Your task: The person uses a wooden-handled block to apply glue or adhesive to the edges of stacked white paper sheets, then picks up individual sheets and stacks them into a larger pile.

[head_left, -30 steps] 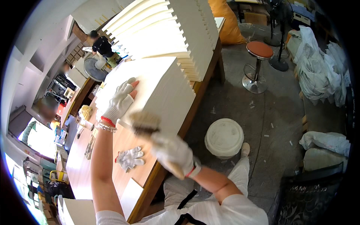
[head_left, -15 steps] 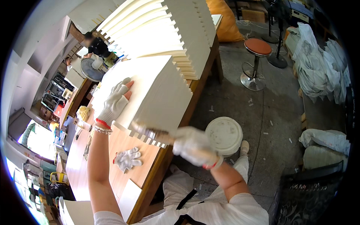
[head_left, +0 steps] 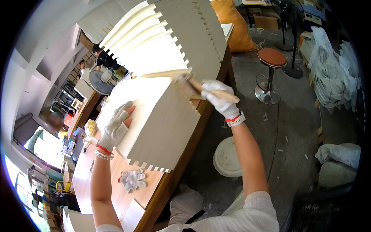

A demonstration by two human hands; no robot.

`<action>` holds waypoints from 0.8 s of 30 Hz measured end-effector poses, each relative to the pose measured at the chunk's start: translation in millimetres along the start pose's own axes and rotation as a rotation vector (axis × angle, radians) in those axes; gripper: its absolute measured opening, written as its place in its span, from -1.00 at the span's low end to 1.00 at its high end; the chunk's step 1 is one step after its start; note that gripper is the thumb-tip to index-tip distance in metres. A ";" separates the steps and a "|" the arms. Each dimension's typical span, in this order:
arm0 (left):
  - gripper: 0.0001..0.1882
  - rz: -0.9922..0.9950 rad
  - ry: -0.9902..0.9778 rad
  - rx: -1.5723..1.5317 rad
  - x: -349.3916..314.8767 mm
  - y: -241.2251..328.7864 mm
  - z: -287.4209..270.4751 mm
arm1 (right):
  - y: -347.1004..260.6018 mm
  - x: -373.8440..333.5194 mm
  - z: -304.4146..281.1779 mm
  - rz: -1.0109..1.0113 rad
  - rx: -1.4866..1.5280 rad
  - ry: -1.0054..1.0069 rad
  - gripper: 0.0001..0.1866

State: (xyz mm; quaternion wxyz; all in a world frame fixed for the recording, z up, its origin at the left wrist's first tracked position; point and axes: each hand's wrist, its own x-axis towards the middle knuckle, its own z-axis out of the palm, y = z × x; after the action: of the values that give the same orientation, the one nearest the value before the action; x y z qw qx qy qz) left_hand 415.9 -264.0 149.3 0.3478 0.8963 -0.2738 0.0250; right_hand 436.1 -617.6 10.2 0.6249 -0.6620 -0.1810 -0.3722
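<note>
My left hand [head_left: 118, 125], in a white knit glove with bare fingertips showing, lies flat and open on top of a stack of white sheets [head_left: 158, 123] with notched ends. In my gloved right hand [head_left: 221, 98] is a wooden-handled brush [head_left: 218, 93], its head at the far upper corner of the stack. Motion smears the brush head, so its bristles are not clear. Behind this stack rises a taller one of notched white sheets [head_left: 193, 42], fanned out on its left side. A loose white glove [head_left: 132, 180] rests on the wooden table [head_left: 116, 197] near my left forearm.
Right of the table, a round white-lidded bucket [head_left: 228, 156] stands on the floor. Farther back are a red-topped stool [head_left: 271, 58] and an orange sack [head_left: 234, 27]. Wrapped bundles [head_left: 328, 73] line the right side. People [head_left: 106, 58] work beyond a fan [head_left: 99, 82].
My right hand has swung the brush up and away from the stack's near edge to its far corner. The left hand stays flat on the stack. The whole view has shifted slightly.
</note>
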 end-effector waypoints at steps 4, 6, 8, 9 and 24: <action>-0.54 0.076 -0.045 0.401 -6.0 3.4 -11.6 | 12.1 -14.8 4.9 -0.259 0.433 -0.132 -0.86; -0.54 0.021 -0.039 0.302 -7.9 4.4 -8.9 | -11.1 -26.5 15.5 -0.465 0.387 -0.299 -0.91; -0.55 -0.022 -0.023 0.214 -6.5 4.3 -2.6 | 20.5 -9.8 0.8 -0.335 0.098 -0.229 -0.91; -0.55 -0.016 -0.019 0.188 -2.7 4.2 -2.9 | 24.0 -4.2 2.0 -0.220 0.023 0.057 -0.92; -0.35 -0.054 -0.059 0.284 -6.4 -0.8 -8.7 | 2.1 -2.7 -2.6 -0.422 0.287 -0.185 -0.87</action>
State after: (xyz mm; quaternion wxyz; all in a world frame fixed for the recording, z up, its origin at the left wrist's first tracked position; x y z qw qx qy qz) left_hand 412.2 -254.9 153.9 0.2097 0.9440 -0.2533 0.0279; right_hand 435.0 -619.9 6.7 0.6017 -0.5452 -0.4223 -0.4028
